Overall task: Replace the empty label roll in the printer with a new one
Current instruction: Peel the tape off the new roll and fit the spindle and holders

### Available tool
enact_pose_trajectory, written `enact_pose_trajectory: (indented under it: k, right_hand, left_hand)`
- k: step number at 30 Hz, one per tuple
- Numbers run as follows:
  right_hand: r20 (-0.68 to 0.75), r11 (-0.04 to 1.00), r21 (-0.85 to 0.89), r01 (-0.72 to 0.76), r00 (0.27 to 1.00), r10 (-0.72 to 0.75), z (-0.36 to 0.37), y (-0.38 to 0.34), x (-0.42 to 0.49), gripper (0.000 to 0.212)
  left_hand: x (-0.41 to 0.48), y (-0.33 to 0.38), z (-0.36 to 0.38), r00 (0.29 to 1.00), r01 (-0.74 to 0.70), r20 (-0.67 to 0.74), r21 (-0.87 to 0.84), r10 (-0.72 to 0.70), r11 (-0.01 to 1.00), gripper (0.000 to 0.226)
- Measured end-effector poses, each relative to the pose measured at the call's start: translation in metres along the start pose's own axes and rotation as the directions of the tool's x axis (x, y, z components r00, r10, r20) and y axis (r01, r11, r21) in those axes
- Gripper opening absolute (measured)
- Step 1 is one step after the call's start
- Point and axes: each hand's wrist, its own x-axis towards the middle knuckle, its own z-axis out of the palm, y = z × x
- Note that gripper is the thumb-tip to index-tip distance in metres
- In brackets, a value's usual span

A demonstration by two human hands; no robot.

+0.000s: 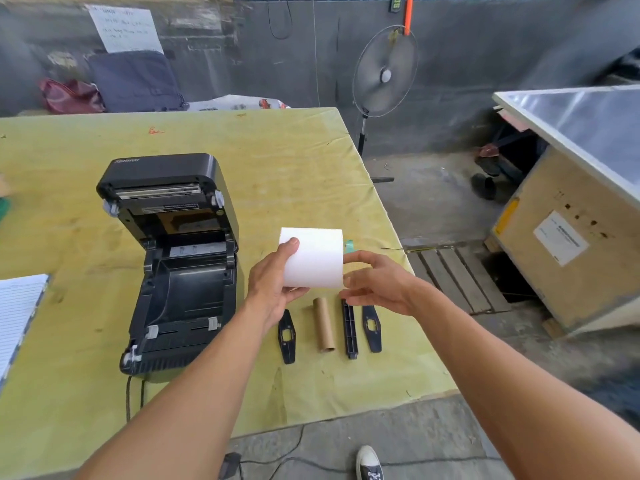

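Grey concrete made up the floor and back wall, with a fan (384, 72) on a stand by the wall and a crate (568, 244) at the right, its far side cut off by the frame. A yellow-green sheet covered the table (277, 161), scuffed and stained. On it sat the black printer (173, 261), lid tipped back, roll bay bare; lettering on the lid was too blurred to read. A lined pad (17, 313) ran off the left edge.

The new roll (313, 258) (white, its label faces not discernible) was held above the table, right of the printer. The left hand (273, 282) gripped its left end, thumb on top, fingers curled beneath. The right hand (377, 285) cupped the right end, fingers loosely bent; whether they pressed the roll could not be told. A bit of green tape (349, 245) showed behind the roll, mostly hidden.

Below the hands lay a row: a black guide (286, 336), the empty core (323, 323), the spindle (349, 329), a second guide (371, 327).
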Motion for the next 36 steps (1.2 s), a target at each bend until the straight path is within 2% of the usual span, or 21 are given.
enact_pose_trajectory:
  k: [2, 4, 7, 9, 11, 17, 20, 22, 25, 27, 29, 31, 33, 36]
  right_hand:
    - [-0.224, 0.983, -0.174, -0.057, 0.974, 0.017, 0.001, 0.005, 0.010, 0.029]
    - [-0.368, 0.873, -0.462, -0.153, 0.929, -0.032, 0.006, 0.014, 0.022, 0.031]
    - [-0.370, 0.629, -0.739, -0.242, 0.926, -0.078, 0.018, 0.029, 0.031, 0.029]
    - [-0.350, 0.529, -0.808, -0.259, 0.934, -0.077, 0.025, 0.039, 0.036, 0.024]
    - [-0.342, 0.484, -0.836, -0.258, 0.935, -0.091, 0.028, 0.048, 0.042, 0.019]
    - [-0.371, 0.516, -0.814, -0.267, 0.923, -0.106, 0.030, 0.053, 0.056, 0.021]
    - [-0.410, 0.588, -0.756, -0.289, 0.909, -0.080, 0.025, 0.045, 0.060, 0.029]
    - [-0.456, 0.704, -0.657, -0.270, 0.886, -0.086, 0.018, 0.031, 0.060, 0.031]
    - [-0.570, 0.926, -0.353, -0.134, 0.816, -0.099, -0.001, -0.004, 0.057, 0.028]
    - [-0.638, 0.992, -0.126, 0.030, 0.763, -0.104, -0.017, -0.029, 0.051, 0.024]
    - [-0.684, 0.980, 0.051, 0.193, 0.721, -0.106, -0.031, -0.049, 0.042, 0.019]
    - [-0.697, 0.923, 0.234, 0.305, 0.715, -0.059, -0.035, -0.059, 0.036, 0.028]
    - [-0.701, 0.881, 0.320, 0.349, 0.713, -0.027, -0.030, -0.063, 0.030, 0.036]
    - [-0.722, 0.839, 0.380, 0.389, 0.692, 0.007, -0.024, -0.061, 0.026, 0.036]
  left_hand:
    - [0.002, -0.002, -0.002, 1.000, 0.006, -0.008, -0.033, -0.006, 0.999, 0.043]
    - [0.004, -0.004, -0.005, 1.000, 0.015, -0.001, -0.072, -0.015, 0.997, 0.041]
    - [0.007, -0.001, -0.011, 1.000, 0.000, -0.003, -0.106, 0.000, 0.994, 0.032]
    - [0.009, 0.003, -0.013, 1.000, -0.026, -0.020, -0.113, 0.024, 0.993, 0.028]
    - [0.011, 0.009, -0.015, 0.999, -0.044, -0.038, -0.128, 0.039, 0.991, 0.026]
    - [0.021, 0.019, -0.020, 0.996, -0.077, -0.045, -0.122, 0.072, 0.990, 0.028]
    - [0.022, 0.021, -0.017, 0.997, -0.062, -0.055, -0.090, 0.057, 0.994, 0.041]
    - [0.024, 0.022, -0.013, 0.997, -0.046, -0.067, -0.066, 0.042, 0.997, 0.050]
    - [0.027, 0.025, -0.004, 0.996, -0.045, -0.081, -0.072, 0.040, 0.996, 0.050]
    - [0.029, 0.029, 0.004, 0.995, -0.045, -0.090, -0.082, 0.037, 0.996, 0.050]
    - [0.032, 0.032, 0.013, 0.993, -0.048, -0.112, -0.098, 0.037, 0.994, 0.050]
    - [0.034, 0.036, 0.022, 0.990, -0.054, -0.132, -0.108, 0.040, 0.993, 0.050]
    - [0.035, 0.037, 0.031, 0.990, -0.057, -0.132, -0.116, 0.042, 0.992, 0.053]
    - [0.035, 0.039, 0.040, 0.990, -0.065, -0.133, -0.105, 0.051, 0.992, 0.052]
